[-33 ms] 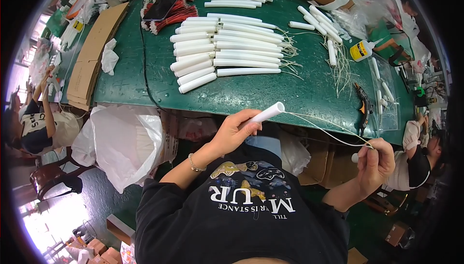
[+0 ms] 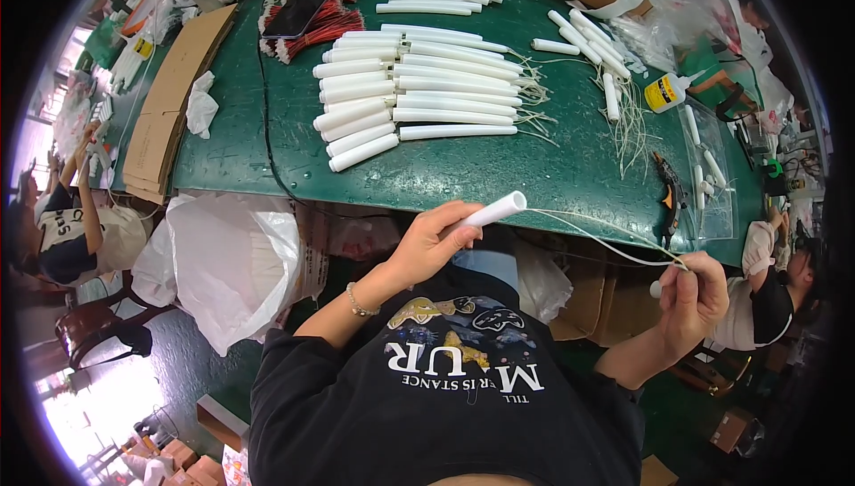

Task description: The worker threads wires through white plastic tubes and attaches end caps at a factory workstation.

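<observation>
My left hand [image 2: 436,241] is closed round a white tube [image 2: 494,211], its open end pointing up and right. Thin pale wires [image 2: 606,247] run from that end to my right hand [image 2: 693,301], whose thumb and fingers pinch them. A short white rounded end [image 2: 656,290] shows beside my right fingers; the rest of it is hidden. Both hands are in front of the green table's near edge. Beyond them, white tubes [image 2: 459,116] with wires at their right ends lie in rows, shorter thick white tubes [image 2: 363,152] along their left side.
Red wire bundles [image 2: 322,34] lie under a phone [image 2: 303,9]. On the right are loose tubes with tangled wires [image 2: 631,134], a yellow-labelled glue bottle [image 2: 663,94] and a dark hand tool [image 2: 668,197]. A white plastic bag [image 2: 223,263] hangs at the front left. People sit at both sides.
The open end of the tube in my left hand has shifted very slightly right and down. Both hands keep their hold.
</observation>
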Available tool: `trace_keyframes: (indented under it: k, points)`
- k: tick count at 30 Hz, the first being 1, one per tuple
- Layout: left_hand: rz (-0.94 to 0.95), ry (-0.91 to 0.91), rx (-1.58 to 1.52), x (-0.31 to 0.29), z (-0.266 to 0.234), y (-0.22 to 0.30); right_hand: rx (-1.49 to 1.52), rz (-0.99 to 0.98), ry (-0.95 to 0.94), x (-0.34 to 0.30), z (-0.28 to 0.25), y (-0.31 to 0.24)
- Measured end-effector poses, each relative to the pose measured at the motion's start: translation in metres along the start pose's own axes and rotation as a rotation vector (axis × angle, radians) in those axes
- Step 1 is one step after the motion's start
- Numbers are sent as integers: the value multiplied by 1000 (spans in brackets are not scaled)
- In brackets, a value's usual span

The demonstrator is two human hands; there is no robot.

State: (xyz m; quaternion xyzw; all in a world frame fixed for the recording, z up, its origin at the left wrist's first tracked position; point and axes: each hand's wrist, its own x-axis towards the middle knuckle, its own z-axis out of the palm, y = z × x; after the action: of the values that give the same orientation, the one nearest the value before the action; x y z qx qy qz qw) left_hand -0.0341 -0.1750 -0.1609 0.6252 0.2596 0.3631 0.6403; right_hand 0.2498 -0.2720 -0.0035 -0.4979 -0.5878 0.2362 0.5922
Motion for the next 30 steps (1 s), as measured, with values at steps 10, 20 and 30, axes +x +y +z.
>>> trace_keyframes:
  k: [10, 20, 30]
  points:
    - [-25, -12, 334, 1, -7, 31, -451, 34, -304, 37, 25, 10]
    - [-24, -101, 470, 11, -7, 39, -474, -73, -538, 36, 53, 35]
    - [74, -124, 603, 19, -7, 37, -426, -95, -546, 33, 59, 49]
